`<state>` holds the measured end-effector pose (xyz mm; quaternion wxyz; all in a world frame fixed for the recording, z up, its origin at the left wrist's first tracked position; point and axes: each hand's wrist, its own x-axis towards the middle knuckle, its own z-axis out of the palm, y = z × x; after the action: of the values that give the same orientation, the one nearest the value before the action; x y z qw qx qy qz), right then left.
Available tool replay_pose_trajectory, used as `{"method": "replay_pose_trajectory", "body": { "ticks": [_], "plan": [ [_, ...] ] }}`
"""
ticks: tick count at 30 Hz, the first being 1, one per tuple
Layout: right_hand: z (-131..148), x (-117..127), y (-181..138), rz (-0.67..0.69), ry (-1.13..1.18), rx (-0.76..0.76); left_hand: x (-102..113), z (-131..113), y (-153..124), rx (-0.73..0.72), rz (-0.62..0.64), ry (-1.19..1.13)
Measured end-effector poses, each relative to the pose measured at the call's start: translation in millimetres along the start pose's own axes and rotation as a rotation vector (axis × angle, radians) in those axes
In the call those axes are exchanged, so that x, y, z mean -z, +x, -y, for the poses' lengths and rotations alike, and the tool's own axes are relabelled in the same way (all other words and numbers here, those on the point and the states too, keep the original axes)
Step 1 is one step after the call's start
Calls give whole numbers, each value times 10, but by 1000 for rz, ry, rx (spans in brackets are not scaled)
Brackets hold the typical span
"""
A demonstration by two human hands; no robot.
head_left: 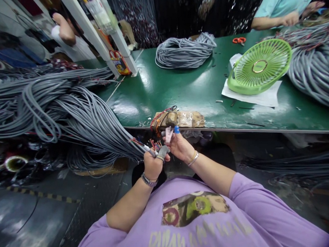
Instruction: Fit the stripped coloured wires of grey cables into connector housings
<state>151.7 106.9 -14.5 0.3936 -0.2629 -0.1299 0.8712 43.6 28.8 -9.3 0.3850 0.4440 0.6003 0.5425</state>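
My left hand (153, 166) is closed around the end of a grey cable (149, 149), and a grey cover wraps its thumb. Thin coloured wires (154, 144) fan out from that cable end. Just to the right, my right hand (182, 147) pinches a small pale pinkish piece (168, 135) whose kind I cannot make out; one fingertip wears blue tape. Beyond the hands, at the table's front edge, lies a wooden block (190, 119) with a brownish round lump and clear tape on it. Red and black leads (160, 117) run beside the block.
Long grey cable bundles (84, 110) hang over the table's left side. A coiled cable (183, 52), orange scissors (239, 40) and a green fan (259, 67) on white paper (270, 94) rest on the green table (144, 90). A co-worker's hand (289, 19) is at the far right.
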Motion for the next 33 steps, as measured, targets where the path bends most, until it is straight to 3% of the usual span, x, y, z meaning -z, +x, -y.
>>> {"method": "replay_pose_trajectory", "body": {
  "ticks": [3,7,12,18,23,33],
  "plan": [
    [18,93,-29,43,1,-24,45,2,-29,8,49,-51],
    [52,236,-98,26,-57,-31,175,-26,-33,63,252,-211],
    [91,361,-249,4,-279,113,357,-6,-7,97,411,-282],
    [-5,238,-479,179,-621,245,361,45,-48,94,427,-175],
    [-128,179,-537,262,-679,301,334,-41,-100,36,435,-55],
    [-126,123,-613,342,-729,255,380,-140,-196,80,470,9]
  ]
}}
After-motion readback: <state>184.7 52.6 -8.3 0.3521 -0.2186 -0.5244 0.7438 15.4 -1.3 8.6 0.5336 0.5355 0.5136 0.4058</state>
